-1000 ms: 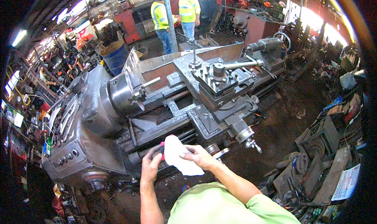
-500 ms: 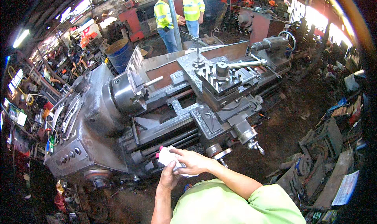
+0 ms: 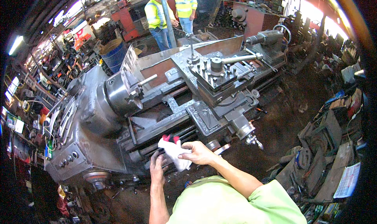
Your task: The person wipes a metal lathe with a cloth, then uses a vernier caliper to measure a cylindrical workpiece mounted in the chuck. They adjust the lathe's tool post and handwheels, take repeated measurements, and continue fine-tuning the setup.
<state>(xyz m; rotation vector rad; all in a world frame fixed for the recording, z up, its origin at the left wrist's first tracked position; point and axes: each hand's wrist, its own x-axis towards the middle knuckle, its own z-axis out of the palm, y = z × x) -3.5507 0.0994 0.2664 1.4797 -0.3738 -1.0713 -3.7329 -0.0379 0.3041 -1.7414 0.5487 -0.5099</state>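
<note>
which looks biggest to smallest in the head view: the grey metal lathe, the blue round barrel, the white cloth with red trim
1. grey metal lathe, by far
2. blue round barrel
3. white cloth with red trim

The barrel and the cloth look close; the barrel stands farther off, so that order is unsure.

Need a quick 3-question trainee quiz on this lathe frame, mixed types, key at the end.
1. True or false: the right hand grips the white cloth.
2. The left hand rests on: A) the blue barrel B) the lathe's front, below the bed C) the chuck
3. Fill in: two people in yellow vests stand ___ the lathe.

Key: 1 true; 2 B; 3 behind.
</note>
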